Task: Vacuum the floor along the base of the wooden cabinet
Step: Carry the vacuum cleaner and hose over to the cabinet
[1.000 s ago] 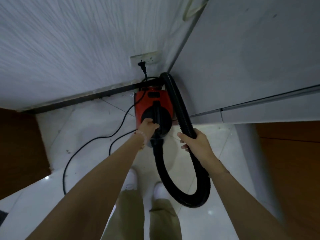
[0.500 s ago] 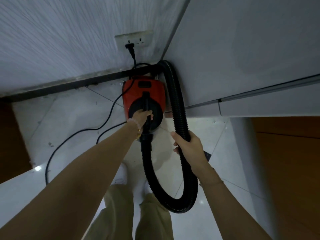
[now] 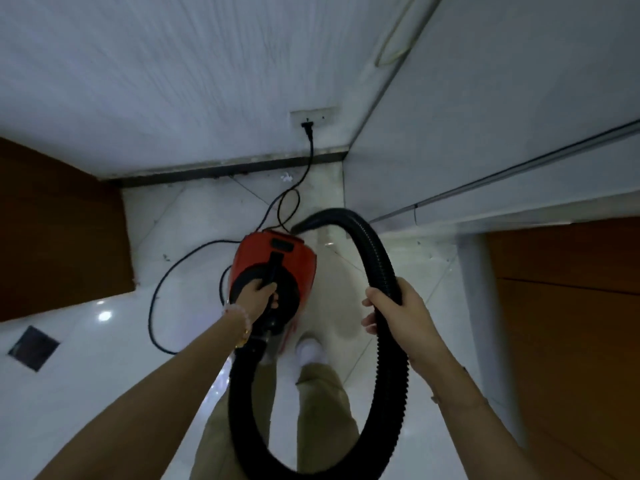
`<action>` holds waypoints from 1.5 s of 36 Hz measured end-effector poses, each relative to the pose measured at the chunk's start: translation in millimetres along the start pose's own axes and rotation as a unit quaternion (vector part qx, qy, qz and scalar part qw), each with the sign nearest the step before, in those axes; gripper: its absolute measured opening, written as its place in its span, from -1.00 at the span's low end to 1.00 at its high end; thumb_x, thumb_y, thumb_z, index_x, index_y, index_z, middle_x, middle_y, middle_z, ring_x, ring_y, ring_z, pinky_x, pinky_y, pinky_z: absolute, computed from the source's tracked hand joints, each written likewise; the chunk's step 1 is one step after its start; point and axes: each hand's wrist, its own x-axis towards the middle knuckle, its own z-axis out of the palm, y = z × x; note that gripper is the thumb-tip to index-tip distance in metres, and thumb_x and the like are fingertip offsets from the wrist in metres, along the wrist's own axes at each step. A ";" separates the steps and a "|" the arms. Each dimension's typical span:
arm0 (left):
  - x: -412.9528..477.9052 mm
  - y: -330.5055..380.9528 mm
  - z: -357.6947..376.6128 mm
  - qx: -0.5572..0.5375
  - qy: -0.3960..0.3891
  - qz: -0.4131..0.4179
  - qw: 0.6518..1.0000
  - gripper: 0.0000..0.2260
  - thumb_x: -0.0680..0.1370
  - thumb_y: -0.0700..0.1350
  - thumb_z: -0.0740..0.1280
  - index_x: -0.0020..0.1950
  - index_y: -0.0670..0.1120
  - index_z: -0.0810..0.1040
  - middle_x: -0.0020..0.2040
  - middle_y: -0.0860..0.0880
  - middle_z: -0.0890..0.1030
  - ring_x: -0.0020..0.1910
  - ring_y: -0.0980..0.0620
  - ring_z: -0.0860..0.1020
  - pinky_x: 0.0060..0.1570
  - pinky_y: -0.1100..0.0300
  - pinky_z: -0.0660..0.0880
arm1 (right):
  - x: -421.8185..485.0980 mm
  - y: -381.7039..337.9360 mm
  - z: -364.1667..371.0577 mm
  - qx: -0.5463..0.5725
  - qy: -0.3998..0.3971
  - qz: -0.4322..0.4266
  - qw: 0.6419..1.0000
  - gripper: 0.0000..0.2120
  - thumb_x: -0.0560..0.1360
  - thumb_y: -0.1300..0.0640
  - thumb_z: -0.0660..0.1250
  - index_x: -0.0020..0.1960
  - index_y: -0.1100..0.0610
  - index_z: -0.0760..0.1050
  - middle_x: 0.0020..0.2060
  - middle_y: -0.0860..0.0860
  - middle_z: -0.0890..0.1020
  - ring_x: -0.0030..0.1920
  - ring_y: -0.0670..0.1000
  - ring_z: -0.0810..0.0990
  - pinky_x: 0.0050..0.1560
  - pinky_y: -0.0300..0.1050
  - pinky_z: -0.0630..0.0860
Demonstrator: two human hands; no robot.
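A small red vacuum cleaner (image 3: 298,258) with a black top hangs above the white tiled floor (image 3: 104,368), held by its black handle in my left hand (image 3: 258,296). My right hand (image 3: 394,313) grips the black ribbed hose (image 3: 374,251), which loops from the vacuum's rear up, round to the right and down under my arms. Wooden cabinet panels stand at the left (image 3: 59,230) and at the right (image 3: 568,306).
The black power cord (image 3: 162,289) runs from a wall socket (image 3: 313,116) across the floor in loops. A dark square floor drain (image 3: 33,348) lies at the left. A white appliance wall (image 3: 485,116) closes the right corner. My feet in white shoes (image 3: 310,349) stand below the vacuum.
The vacuum has been lifted away from the corner toward me. The hose loop has widened, and the view has pulled back, showing more floor and the left wooden panel.
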 end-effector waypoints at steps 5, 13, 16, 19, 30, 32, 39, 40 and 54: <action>-91.5 -18.9 -26.1 -0.046 0.041 0.008 0.998 -0.79 0.61 -0.19 0.19 -0.23 -0.12 0.43 -0.31 -0.09 0.48 -0.35 0.00 0.45 -0.32 0.18 0.40 | -62.7 -28.0 -13.0 -0.037 -0.055 -0.051 0.997 -0.80 0.55 0.19 0.29 0.13 -0.02 0.46 -0.22 0.11 0.58 -0.39 0.00 0.54 -0.34 -0.13 0.53; -236.5 -50.5 -51.6 -0.191 0.167 0.022 0.967 -0.74 0.61 -0.17 0.20 -0.28 -0.09 0.43 -0.32 -0.10 0.48 -0.34 0.01 0.44 -0.31 0.24 0.40 | -158.0 -69.8 -16.6 -0.077 -0.151 -0.120 0.978 -0.80 0.55 0.20 0.29 0.14 0.00 0.46 -0.24 0.14 0.57 -0.39 0.05 0.53 -0.39 -0.14 0.52; -280.4 -65.6 -60.1 -0.247 0.204 0.023 0.947 -0.78 0.61 -0.16 0.21 -0.22 -0.16 0.46 -0.31 -0.13 0.49 -0.34 -0.02 0.45 -0.28 0.20 0.42 | -187.5 -84.2 -8.0 -0.110 -0.176 -0.146 0.967 -0.77 0.54 0.19 0.30 0.19 0.07 0.42 -0.22 0.14 0.57 -0.39 0.04 0.53 -0.40 -0.15 0.52; -324.0 -87.1 -72.1 -0.302 0.239 0.028 0.922 -0.80 0.61 -0.15 0.21 -0.18 -0.20 0.47 -0.30 -0.14 0.49 -0.34 -0.03 0.46 -0.28 0.20 0.42 | -215.1 -97.1 7.9 -0.135 -0.208 -0.167 0.954 -0.77 0.54 0.16 0.30 0.19 0.09 0.43 -0.19 0.12 0.59 -0.40 0.02 0.55 -0.39 -0.13 0.52; -437.9 -197.6 -107.4 -0.491 0.331 0.031 0.805 -0.78 0.61 -0.17 0.20 -0.22 -0.17 0.47 -0.33 -0.09 0.46 -0.39 0.01 0.42 -0.33 0.21 0.42 | -309.2 -99.7 106.6 -0.234 -0.384 -0.187 0.873 -0.89 0.54 0.16 0.30 0.06 0.14 0.48 -0.23 0.08 0.56 -0.42 0.00 0.52 -0.45 -0.16 0.51; -454.1 -222.7 -112.6 -0.512 0.344 0.034 0.786 -0.81 0.61 -0.18 0.20 -0.19 -0.17 0.46 -0.32 -0.09 0.46 -0.39 0.01 0.41 -0.33 0.22 0.43 | -328.4 -91.5 131.5 -0.256 -0.411 -0.188 0.854 -0.86 0.54 0.15 0.31 0.08 0.16 0.48 -0.22 0.09 0.57 -0.42 0.00 0.52 -0.45 -0.15 0.51; -504.2 -312.7 -135.5 -0.553 0.390 0.028 0.736 -0.79 0.61 -0.18 0.18 -0.22 -0.17 0.45 -0.33 -0.09 0.45 -0.38 0.01 0.40 -0.30 0.20 0.41 | -401.9 -45.1 215.4 -0.315 -0.499 -0.194 0.783 -0.77 0.54 0.16 0.31 0.18 0.18 0.46 -0.20 0.11 0.56 -0.45 -0.02 0.53 -0.47 -0.18 0.50; -511.1 -326.3 -139.4 -0.560 0.394 0.026 0.729 -0.78 0.61 -0.18 0.18 -0.22 -0.17 0.45 -0.33 -0.09 0.45 -0.38 0.01 0.39 -0.30 0.19 0.41 | -411.9 -36.8 227.3 -0.322 -0.506 -0.197 0.776 -0.78 0.54 0.15 0.31 0.17 0.18 0.47 -0.19 0.12 0.56 -0.46 -0.03 0.53 -0.46 -0.18 0.50; -573.5 -506.1 -217.6 -0.593 0.411 -0.002 0.692 -0.78 0.60 -0.19 0.20 -0.25 -0.17 0.45 -0.35 -0.10 0.46 -0.40 0.00 0.40 -0.34 0.18 0.40 | -541.8 97.3 368.5 -0.342 -0.549 -0.177 0.741 -0.75 0.54 0.20 0.31 0.20 0.22 0.43 -0.20 0.13 0.51 -0.47 -0.01 0.48 -0.51 -0.18 0.46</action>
